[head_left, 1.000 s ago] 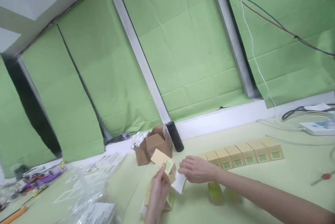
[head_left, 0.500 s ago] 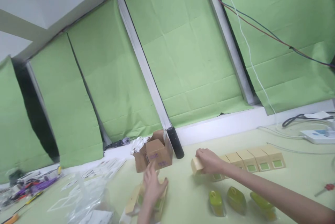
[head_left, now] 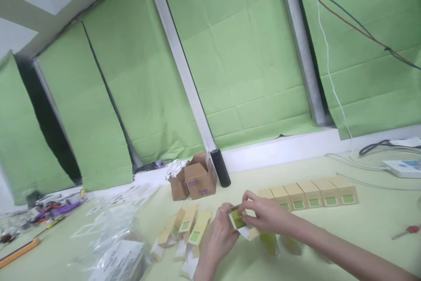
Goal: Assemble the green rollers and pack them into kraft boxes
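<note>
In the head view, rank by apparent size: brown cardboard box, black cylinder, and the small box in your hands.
1. Brown cardboard box, largest.
2. Black cylinder.
3. Small box held between both hands, partly covered by fingers; it looks close to the cylinder, so that ranking is unsure.

Left hand [head_left: 219,236] up from bottom edge, forearm near vertical, fingers curled, thumb toward centre. Right hand [head_left: 265,214] in from lower right, bare forearm stretched diagonally across, wrist straight, palm down. Index and thumb pinched, remaining fingers bent. Fingertips of both meeting at centre, closed on same small item. Hands touching or nearly so; contact blurred, cannot tell exactly.
</note>
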